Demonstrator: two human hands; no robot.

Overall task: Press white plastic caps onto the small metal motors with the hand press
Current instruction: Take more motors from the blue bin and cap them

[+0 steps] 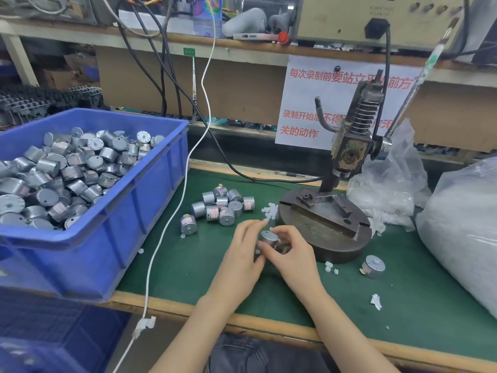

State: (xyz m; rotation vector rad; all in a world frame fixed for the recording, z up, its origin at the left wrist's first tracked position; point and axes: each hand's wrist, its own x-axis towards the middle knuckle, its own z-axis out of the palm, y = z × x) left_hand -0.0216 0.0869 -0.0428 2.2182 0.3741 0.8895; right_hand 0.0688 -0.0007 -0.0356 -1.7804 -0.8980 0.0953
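A motor (267,236) is held up between both hands, just in front of the press base (322,246) and clear of the surface (403,305). It is gripped from the right by the curled fingers of the right hand (293,254) and pinched from the left between the thumb and fingers of the left hand (243,254). Whether a cap has been set on its shaft cannot be told, as that spot is hidden by the fingers.

A small heap of white caps (270,211) lies just beyond the left fingertips, against the left edge of the base. Nothing is seated in the fixture on the base, and the lever (419,79) of the press (347,146) stands raised and untouched. This piece is therefore judged to be in preparation, not yet pressed.

A cluster of motors (222,207) is gathered on the surface left of the caps; whether any are capped cannot be made out. One lone motor (373,266) lies apart, right of the base, with a few stray caps near it. It may be a finished piece, but that cannot be confirmed.

At the far left a blue bin (150,211) is heaped with motors, and at the right a large bag (462,232) is seen. With so much stock waiting, most of the work is judged to remain.
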